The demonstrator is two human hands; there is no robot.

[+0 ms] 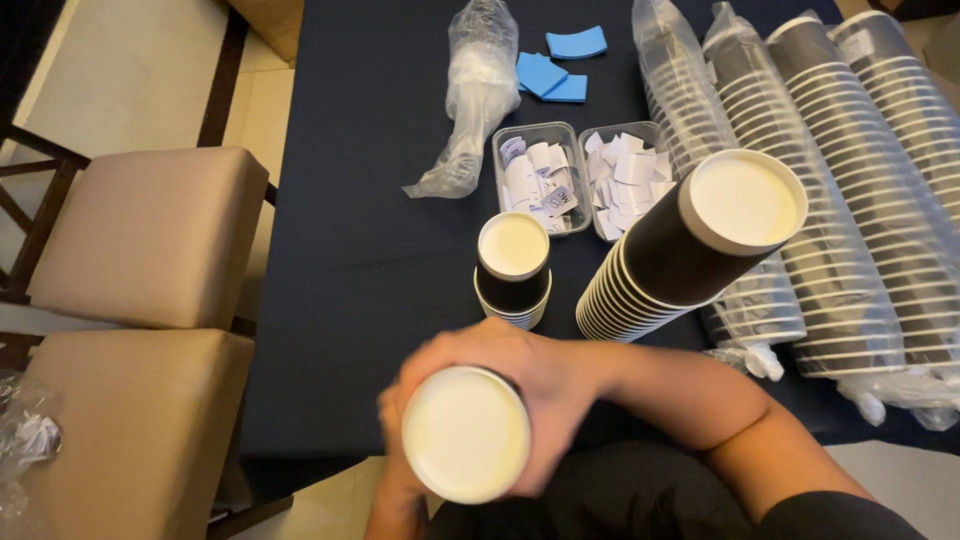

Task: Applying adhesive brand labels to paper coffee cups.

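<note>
From the head camera, a dark navy tablecloth point(370, 250) covers the table, reaching from the top of the view down to the person's lap. To the left of the table stand two chairs with tan cushions point(150, 235) and dark wooden frames, on a pale tiled floor point(130, 60). A crumpled clear bag lies at the lower left edge, on the nearer chair.

Close to the camera, both hands wrap around a paper cup point(465, 432), black outside and cream inside, its mouth turned up toward the lens. The right hand point(545, 385) curls over the cup's side from the right and closes firmly on it; the left hand point(395, 420) grips it from the left, mostly hidden behind the rim.

Just beyond the hands a short stack of cups point(513, 270) stands upright on the cloth, and beside it a tall stack point(680, 255) leans toward the camera. Farther back sit two clear plastic trays of small white paper slips point(580, 175), an empty clear sleeve point(475, 90) and blue pieces point(560, 65). Wrapped sleeves of cups point(850, 190) lie along the right.
</note>
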